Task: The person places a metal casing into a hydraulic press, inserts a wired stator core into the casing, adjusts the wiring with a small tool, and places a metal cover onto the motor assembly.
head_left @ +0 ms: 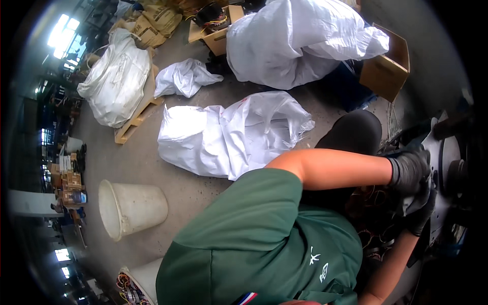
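Note:
At the right side, my left hand (pixel 410 170), in a dark grey glove, is closed with its fingers curled in front of a machine. A pale round metal plate (pixel 436 152) of that machine stands right beside it. Just below, my right hand (pixel 423 212), gloved the same way, comes up close to the left one, its fingers bent and partly hidden. Between the two hands shows a greyish piece (pixel 406 204), too dark and blurred to name. Under my forearms lie dark parts with coloured wires (pixel 373 236), half in shadow.
A white woven sack (pixel 223 137) lies on the floor behind me, with a larger sack (pixel 284 46) and an open cardboard box (pixel 389 68) beyond. A pale plastic bucket (pixel 142 206) stands at left. Another white sack (pixel 119 76) rests on a wooden pallet (pixel 133 122).

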Demonstrator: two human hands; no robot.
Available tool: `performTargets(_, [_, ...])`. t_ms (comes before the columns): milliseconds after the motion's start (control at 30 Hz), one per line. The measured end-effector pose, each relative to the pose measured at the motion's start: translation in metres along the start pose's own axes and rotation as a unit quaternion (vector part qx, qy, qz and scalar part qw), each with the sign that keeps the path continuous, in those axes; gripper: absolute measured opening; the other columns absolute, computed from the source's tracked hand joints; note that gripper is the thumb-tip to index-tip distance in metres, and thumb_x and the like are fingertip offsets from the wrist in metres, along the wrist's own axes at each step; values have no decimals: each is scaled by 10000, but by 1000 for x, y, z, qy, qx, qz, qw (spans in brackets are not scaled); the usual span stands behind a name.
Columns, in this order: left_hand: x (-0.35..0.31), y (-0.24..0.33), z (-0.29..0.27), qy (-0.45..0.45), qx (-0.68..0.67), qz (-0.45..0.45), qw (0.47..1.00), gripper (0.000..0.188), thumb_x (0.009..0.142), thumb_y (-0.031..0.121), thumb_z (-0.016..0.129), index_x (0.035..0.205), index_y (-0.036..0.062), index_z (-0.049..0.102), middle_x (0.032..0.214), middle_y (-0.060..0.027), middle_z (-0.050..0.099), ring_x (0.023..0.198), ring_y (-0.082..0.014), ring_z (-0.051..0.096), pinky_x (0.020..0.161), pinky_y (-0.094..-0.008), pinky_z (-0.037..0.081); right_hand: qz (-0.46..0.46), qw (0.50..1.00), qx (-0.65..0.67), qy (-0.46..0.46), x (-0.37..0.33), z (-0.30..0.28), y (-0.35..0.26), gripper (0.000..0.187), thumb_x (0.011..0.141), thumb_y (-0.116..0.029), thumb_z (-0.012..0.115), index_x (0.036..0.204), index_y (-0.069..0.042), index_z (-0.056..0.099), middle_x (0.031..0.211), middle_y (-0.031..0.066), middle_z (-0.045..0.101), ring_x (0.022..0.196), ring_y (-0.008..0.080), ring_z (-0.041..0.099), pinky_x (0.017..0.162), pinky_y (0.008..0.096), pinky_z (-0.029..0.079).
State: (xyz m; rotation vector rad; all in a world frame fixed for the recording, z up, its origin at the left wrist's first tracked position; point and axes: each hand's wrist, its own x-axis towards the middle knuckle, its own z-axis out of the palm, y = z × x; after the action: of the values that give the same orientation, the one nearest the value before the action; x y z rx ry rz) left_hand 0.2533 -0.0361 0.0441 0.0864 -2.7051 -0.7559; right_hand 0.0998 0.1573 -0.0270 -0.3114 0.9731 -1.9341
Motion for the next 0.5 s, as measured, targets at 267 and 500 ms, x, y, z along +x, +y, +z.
performTargets(267, [-369, -239, -184, 417, 281, -228, 834, 502, 815, 321, 812, 1206, 62, 635, 1162, -159, 635, 1098, -343, 601, 953, -438, 505, -347, 778, -504, -142, 104, 110, -3, 503, 974, -269, 535, 1347, 62, 594, 1363, 178, 631, 1315, 328, 574, 1137, 410, 435])
performTargets(500, [-641, -288, -176, 133, 219, -861, 438, 1177, 721, 416, 869, 1650, 238, 169, 1639, -144, 368, 1484, -378, 376, 1171, -591, 332, -41, 987, -153, -38, 180, 205, 117, 404, 945, -250, 615, 1273, -16, 645, 1139, 123, 713, 1004, 246, 674, 921, 335, 530])
